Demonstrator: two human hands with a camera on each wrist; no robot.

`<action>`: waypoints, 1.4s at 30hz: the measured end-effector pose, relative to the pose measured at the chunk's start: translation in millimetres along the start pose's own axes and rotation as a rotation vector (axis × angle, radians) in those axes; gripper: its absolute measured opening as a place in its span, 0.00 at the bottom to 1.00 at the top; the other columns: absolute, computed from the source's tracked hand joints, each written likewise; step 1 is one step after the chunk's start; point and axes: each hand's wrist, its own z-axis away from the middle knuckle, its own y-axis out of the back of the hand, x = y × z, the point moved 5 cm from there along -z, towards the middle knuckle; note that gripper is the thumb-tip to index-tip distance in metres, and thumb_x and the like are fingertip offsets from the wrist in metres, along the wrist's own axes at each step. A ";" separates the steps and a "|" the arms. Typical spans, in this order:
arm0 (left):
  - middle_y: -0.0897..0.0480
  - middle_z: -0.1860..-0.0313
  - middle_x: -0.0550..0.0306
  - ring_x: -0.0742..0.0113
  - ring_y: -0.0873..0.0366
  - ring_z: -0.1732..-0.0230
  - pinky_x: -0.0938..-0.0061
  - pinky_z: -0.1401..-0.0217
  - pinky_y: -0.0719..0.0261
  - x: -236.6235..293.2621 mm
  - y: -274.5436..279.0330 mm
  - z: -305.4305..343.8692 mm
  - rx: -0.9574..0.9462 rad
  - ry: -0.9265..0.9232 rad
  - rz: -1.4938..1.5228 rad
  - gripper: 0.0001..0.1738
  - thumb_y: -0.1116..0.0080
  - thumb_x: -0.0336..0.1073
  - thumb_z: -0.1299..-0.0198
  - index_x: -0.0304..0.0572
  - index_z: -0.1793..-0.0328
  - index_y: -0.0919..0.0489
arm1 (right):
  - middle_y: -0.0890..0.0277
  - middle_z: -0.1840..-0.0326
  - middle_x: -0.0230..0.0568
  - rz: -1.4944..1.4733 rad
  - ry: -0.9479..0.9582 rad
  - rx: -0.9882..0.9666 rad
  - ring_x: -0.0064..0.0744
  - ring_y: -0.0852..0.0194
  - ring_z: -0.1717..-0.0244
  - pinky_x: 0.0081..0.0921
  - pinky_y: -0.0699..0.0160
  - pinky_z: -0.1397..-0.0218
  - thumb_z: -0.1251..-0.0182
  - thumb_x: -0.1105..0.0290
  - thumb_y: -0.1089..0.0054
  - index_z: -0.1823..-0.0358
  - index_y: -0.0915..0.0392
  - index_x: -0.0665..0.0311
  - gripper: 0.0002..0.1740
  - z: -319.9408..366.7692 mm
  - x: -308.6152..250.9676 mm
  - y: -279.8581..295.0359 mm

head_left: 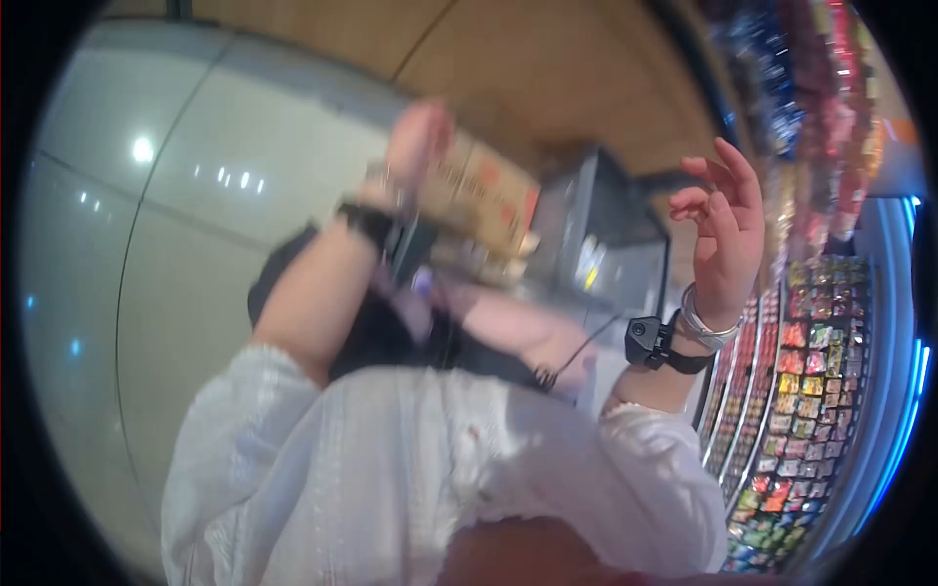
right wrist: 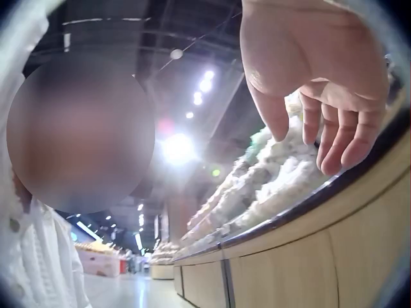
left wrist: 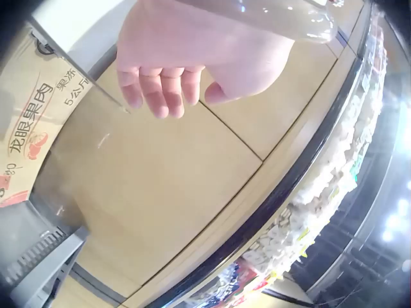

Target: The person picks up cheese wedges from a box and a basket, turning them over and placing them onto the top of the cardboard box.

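In the head view the left hand point(head_left: 420, 142) is blurred, raised over the tiled floor beside a cardboard box point(head_left: 493, 200). The left wrist view shows that hand point(left wrist: 192, 61) with relaxed, slightly bent fingers and nothing in them. My right hand point(head_left: 728, 230) is raised near the display of packaged goods point(head_left: 821, 146), fingers loosely bent, holding nothing. In the right wrist view the same hand point(right wrist: 321, 83) hangs with loose fingers in front of heaped pale packets point(right wrist: 276, 179). Neither hand touches an object.
A grey crate point(head_left: 625, 234) stands beside the cardboard box. Wooden counter panels point(left wrist: 160, 179) with a dark edge point(left wrist: 270, 212) run alongside. Shelves of small colourful packets point(head_left: 811, 391) are at the right. A person's blurred head and white clothing point(right wrist: 48, 256) are at the left of the right wrist view.
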 end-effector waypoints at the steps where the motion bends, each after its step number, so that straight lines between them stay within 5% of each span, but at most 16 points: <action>1: 0.25 0.74 0.64 0.74 0.28 0.70 0.81 0.66 0.31 -4.6 18.2 -11.6 -0.056 0.190 0.096 0.09 0.53 0.40 0.43 0.45 0.63 0.28 | 0.31 0.56 0.43 -0.255 -0.110 -0.029 0.21 0.30 0.64 0.16 0.30 0.63 0.41 0.71 0.49 0.44 0.38 0.67 0.22 19.9 25.4 -6.5; 3: 0.24 0.70 0.60 0.69 0.26 0.66 0.76 0.61 0.29 21.3 10.1 -2.6 0.262 0.096 0.086 0.10 0.51 0.39 0.44 0.42 0.60 0.29 | 0.31 0.56 0.44 -0.357 -0.213 -0.011 0.21 0.30 0.67 0.17 0.30 0.64 0.41 0.72 0.50 0.44 0.39 0.69 0.22 39.3 81.0 -12.4; 5: 0.24 0.69 0.59 0.68 0.26 0.66 0.74 0.60 0.28 23.6 16.5 -6.7 0.272 0.111 0.085 0.11 0.52 0.38 0.44 0.41 0.59 0.30 | 0.30 0.57 0.44 -0.171 -0.475 0.011 0.21 0.30 0.68 0.18 0.29 0.64 0.42 0.73 0.50 0.45 0.38 0.68 0.22 54.8 142.1 -20.6; 8: 0.25 0.67 0.58 0.67 0.26 0.66 0.72 0.58 0.28 17.1 28.6 -24.4 0.255 0.121 0.063 0.11 0.52 0.37 0.44 0.41 0.58 0.31 | 0.30 0.57 0.41 0.168 -0.449 -0.207 0.20 0.30 0.67 0.19 0.29 0.62 0.42 0.72 0.49 0.46 0.36 0.68 0.22 61.4 207.5 -38.0; 14: 0.24 0.66 0.58 0.68 0.26 0.64 0.73 0.58 0.27 8.8 27.8 -34.2 0.206 0.167 -0.092 0.11 0.53 0.36 0.43 0.40 0.56 0.31 | 0.28 0.57 0.53 0.431 -0.430 -0.594 0.40 0.27 0.60 0.27 0.29 0.54 0.48 0.76 0.49 0.41 0.40 0.61 0.29 51.5 298.5 -88.1; 16: 0.25 0.65 0.57 0.69 0.26 0.66 0.76 0.62 0.27 -1.9 30.1 -37.9 0.140 0.196 -0.037 0.12 0.52 0.34 0.44 0.42 0.54 0.33 | 0.29 0.58 0.60 0.774 -0.367 -0.720 0.50 0.29 0.56 0.34 0.29 0.53 0.50 0.76 0.50 0.44 0.37 0.61 0.27 47.9 322.8 -97.3; 17: 0.26 0.63 0.57 0.70 0.26 0.67 0.78 0.66 0.27 -6.1 28.7 -39.6 0.068 0.206 0.035 0.14 0.50 0.32 0.45 0.44 0.52 0.35 | 0.29 0.58 0.60 0.758 -0.382 -0.725 0.50 0.29 0.56 0.34 0.29 0.53 0.50 0.76 0.50 0.44 0.37 0.61 0.27 48.1 330.1 -101.8; 18: 0.25 0.76 0.65 0.70 0.27 0.70 0.78 0.68 0.30 -1.2 11.5 -31.1 0.145 0.181 -0.090 0.06 0.58 0.39 0.41 0.48 0.63 0.31 | 0.30 0.57 0.61 0.879 -0.452 -0.740 0.52 0.30 0.55 0.37 0.29 0.53 0.51 0.76 0.50 0.45 0.36 0.61 0.26 46.4 333.5 -104.2; 23: 0.25 0.72 0.62 0.69 0.26 0.68 0.75 0.65 0.29 -12.9 7.2 -32.7 0.061 0.251 -0.103 0.06 0.56 0.36 0.43 0.46 0.60 0.32 | 0.29 0.59 0.61 1.135 -0.590 -0.811 0.55 0.29 0.55 0.40 0.27 0.55 0.45 0.72 0.53 0.49 0.36 0.67 0.20 47.7 366.7 -99.9; 25: 0.25 0.72 0.62 0.69 0.26 0.68 0.74 0.64 0.29 -18.8 5.5 -30.4 0.033 0.300 -0.103 0.06 0.56 0.36 0.43 0.46 0.60 0.32 | 0.26 0.61 0.58 1.224 -0.485 -0.756 0.50 0.26 0.58 0.39 0.25 0.58 0.40 0.69 0.60 0.56 0.31 0.68 0.15 51.8 364.7 -104.5; 28: 0.25 0.72 0.62 0.69 0.26 0.68 0.74 0.64 0.29 -17.5 6.0 -30.8 0.058 0.312 -0.112 0.07 0.57 0.35 0.43 0.45 0.60 0.32 | 0.25 0.61 0.54 1.194 -0.634 -0.723 0.48 0.25 0.59 0.37 0.25 0.59 0.42 0.70 0.54 0.57 0.27 0.66 0.14 50.0 385.6 -102.1; 30: 0.25 0.72 0.62 0.69 0.26 0.68 0.75 0.65 0.29 -15.7 8.8 -30.3 0.053 0.300 -0.112 0.07 0.57 0.35 0.43 0.45 0.59 0.32 | 0.24 0.62 0.50 1.261 -0.477 -0.870 0.47 0.24 0.60 0.35 0.24 0.60 0.47 0.71 0.48 0.58 0.24 0.65 0.14 48.9 377.3 -106.5; 34: 0.25 0.73 0.62 0.70 0.27 0.68 0.75 0.65 0.30 -12.0 7.4 -26.8 0.117 0.268 -0.142 0.07 0.57 0.35 0.42 0.45 0.60 0.32 | 0.24 0.60 0.46 1.319 -0.584 -0.967 0.45 0.24 0.59 0.33 0.24 0.60 0.52 0.72 0.44 0.59 0.24 0.65 0.16 43.3 344.2 -105.2; 36: 0.25 0.73 0.62 0.70 0.27 0.69 0.76 0.66 0.29 -12.8 7.3 -27.1 0.108 0.273 -0.118 0.07 0.57 0.36 0.42 0.45 0.60 0.32 | 0.25 0.57 0.46 1.368 -0.545 -1.069 0.40 0.26 0.55 0.30 0.26 0.55 0.42 0.68 0.57 0.59 0.23 0.64 0.15 44.1 330.5 -105.5; 40: 0.25 0.74 0.62 0.70 0.26 0.72 0.77 0.69 0.29 -15.2 9.0 -28.8 0.075 0.269 -0.102 0.07 0.57 0.36 0.42 0.45 0.60 0.32 | 0.25 0.58 0.48 1.446 -0.441 -0.927 0.40 0.26 0.55 0.28 0.26 0.55 0.42 0.68 0.57 0.60 0.23 0.65 0.14 51.0 353.2 -98.3; 42: 0.25 0.74 0.62 0.70 0.26 0.72 0.78 0.69 0.29 -15.5 9.8 -28.4 0.079 0.263 -0.094 0.07 0.57 0.36 0.42 0.45 0.60 0.32 | 0.25 0.65 0.54 1.477 -0.271 -0.834 0.46 0.24 0.62 0.33 0.24 0.60 0.47 0.72 0.49 0.64 0.23 0.68 0.10 51.1 349.3 -98.9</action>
